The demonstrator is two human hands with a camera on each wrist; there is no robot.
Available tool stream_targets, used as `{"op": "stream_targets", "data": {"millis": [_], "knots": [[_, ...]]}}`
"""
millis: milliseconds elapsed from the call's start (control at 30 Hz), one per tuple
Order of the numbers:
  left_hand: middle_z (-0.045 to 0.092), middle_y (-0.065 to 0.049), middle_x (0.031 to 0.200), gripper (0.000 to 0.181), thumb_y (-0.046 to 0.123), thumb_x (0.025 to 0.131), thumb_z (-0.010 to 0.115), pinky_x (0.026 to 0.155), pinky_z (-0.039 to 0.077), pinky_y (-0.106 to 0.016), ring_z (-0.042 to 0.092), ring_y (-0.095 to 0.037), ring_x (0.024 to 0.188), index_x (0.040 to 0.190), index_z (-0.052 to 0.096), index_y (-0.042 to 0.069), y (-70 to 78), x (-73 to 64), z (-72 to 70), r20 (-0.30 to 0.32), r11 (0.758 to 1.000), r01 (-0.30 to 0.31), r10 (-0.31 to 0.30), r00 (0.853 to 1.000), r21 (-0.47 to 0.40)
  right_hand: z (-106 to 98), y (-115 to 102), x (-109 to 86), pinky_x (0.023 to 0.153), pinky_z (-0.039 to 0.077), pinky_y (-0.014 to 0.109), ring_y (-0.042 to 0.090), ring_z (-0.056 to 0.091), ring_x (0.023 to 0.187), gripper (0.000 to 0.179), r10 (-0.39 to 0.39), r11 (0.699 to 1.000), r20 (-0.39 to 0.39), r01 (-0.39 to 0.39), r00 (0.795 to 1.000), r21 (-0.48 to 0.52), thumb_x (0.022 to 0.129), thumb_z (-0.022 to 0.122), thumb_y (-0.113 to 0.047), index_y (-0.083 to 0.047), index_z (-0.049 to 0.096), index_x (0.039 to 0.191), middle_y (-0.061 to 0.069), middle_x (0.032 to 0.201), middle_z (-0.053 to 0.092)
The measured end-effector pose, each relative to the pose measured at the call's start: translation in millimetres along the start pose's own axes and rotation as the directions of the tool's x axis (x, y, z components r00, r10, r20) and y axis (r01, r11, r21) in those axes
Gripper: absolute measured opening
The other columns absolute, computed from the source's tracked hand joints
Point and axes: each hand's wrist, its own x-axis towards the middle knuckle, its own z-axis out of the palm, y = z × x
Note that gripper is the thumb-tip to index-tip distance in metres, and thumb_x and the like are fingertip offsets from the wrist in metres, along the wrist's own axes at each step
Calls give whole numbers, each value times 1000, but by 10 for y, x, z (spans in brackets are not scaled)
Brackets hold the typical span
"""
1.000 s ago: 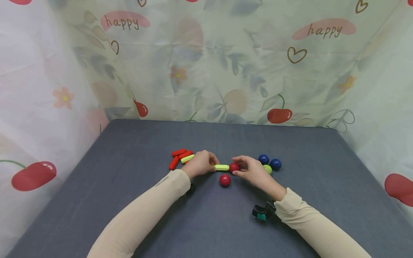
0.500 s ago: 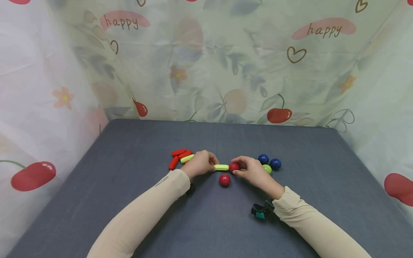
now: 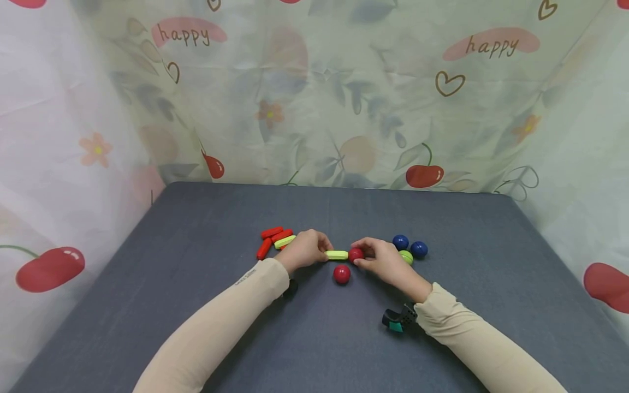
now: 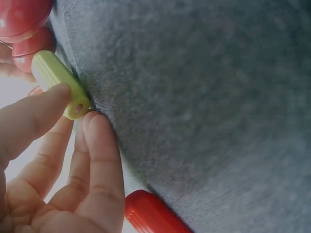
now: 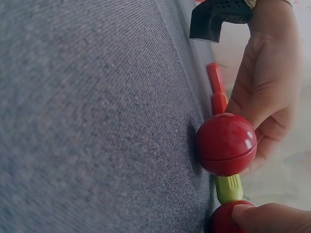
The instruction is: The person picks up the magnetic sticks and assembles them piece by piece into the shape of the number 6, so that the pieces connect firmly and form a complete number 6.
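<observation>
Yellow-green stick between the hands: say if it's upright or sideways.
Sideways: in the head view, the yellow-green stick runs lengthwise from the left hand to the red ball in the right hand.

- Left arm (image 3: 216,325) slants forward and inward; the left hand (image 3: 306,250) pinches between thumb (image 4: 36,116) and fingertips (image 4: 101,127).
- Right arm (image 3: 474,343) mirrors it; the right hand (image 3: 385,263) grips with thumb and fingers curved.
- Both hands face each other, near but apart.
</observation>
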Motion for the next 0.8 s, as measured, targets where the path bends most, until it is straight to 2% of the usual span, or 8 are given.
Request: {"op": "stream_targets", "data": {"millis": [267, 400, 533, 667, 800], "knots": [[68, -5, 99, 16, 10, 86, 73, 76, 51, -30, 59, -16, 85, 101, 72, 13, 72, -45, -49, 15, 1000, 17, -17, 1000, 26, -7, 5, -1, 88, 53, 41, 23, 66, 102, 31, 4, 1000, 2, -4, 1000, -2, 88, 71, -13, -4, 64, 118, 13, 113, 69], [69, -7, 104, 21, 14, 87, 72, 81, 52, -34, 62, -18, 90, 108, 70, 11, 146, -104, -102, 1, 1000, -2, 2, 1000, 15, -16, 4, -2, 87, 53, 41, 23, 67, 101, 32, -7, 1000, 5, 7, 1000, -5, 88, 71, -14, -4, 64, 118, 13, 112, 69], [69, -6, 107, 24, 18, 89, 70, 83, 52, -36, 63, -18, 93, 112, 68, 11, 235, -182, -137, -17, 999, -41, 40, 999, -34, -20, 6, -2, 88, 53, 41, 23, 67, 101, 33, -8, 1000, 7, 8, 1000, -9, 88, 71, -14, -5, 64, 119, 12, 112, 69], [68, -4, 105, 23, 19, 89, 70, 80, 52, -34, 62, -17, 91, 111, 68, 13, 293, -256, -102, -32, 994, -68, 66, 997, -82, -20, 11, -2, 88, 53, 41, 23, 67, 101, 33, -13, 1000, 6, 13, 1000, -15, 88, 71, -14, -5, 64, 119, 13, 111, 69], [68, -2, 101, 19, 17, 89, 70, 73, 51, -31, 62, -15, 88, 107, 69, 14, 290, -313, -2, -31, 989, -96, 93, 995, -111, -14, 17, 4, 87, 53, 41, 23, 67, 101, 32, -15, 1000, 3, 15, 1000, -11, 88, 71, -14, -4, 64, 118, 13, 111, 69]]}}
